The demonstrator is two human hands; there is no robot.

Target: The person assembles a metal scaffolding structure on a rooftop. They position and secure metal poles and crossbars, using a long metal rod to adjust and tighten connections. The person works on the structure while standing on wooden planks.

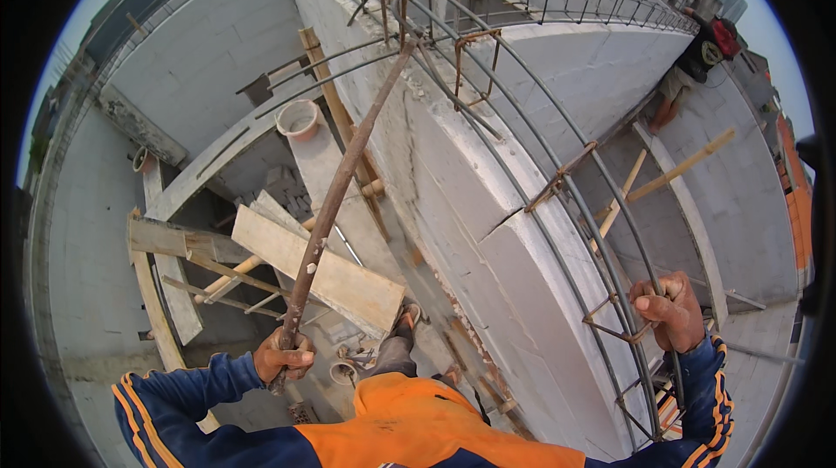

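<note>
My left hand [284, 356] is closed round the lower end of a long rusty metal bar [335, 196]. The bar slants up and away, its far end meeting the steel rods at the wall corner. My right hand [672, 309] is wrapped round an outer rod of a rebar cage [564, 174], near one of its rusty stirrups. This cage curves in the fisheye view along the top of a pale block wall [514, 263]. At the corner, two loose-ended rods stick out to the left, and thin rusty rods stand upright.
Below left, a wide board [326, 272] lies on the scaffold by my feet. A bucket [299, 118] stands on a plank farther off, another [344, 372] lower down. Bamboo poles [684, 165] cross the room at right. A co-worker [697, 59] is at the far right wall.
</note>
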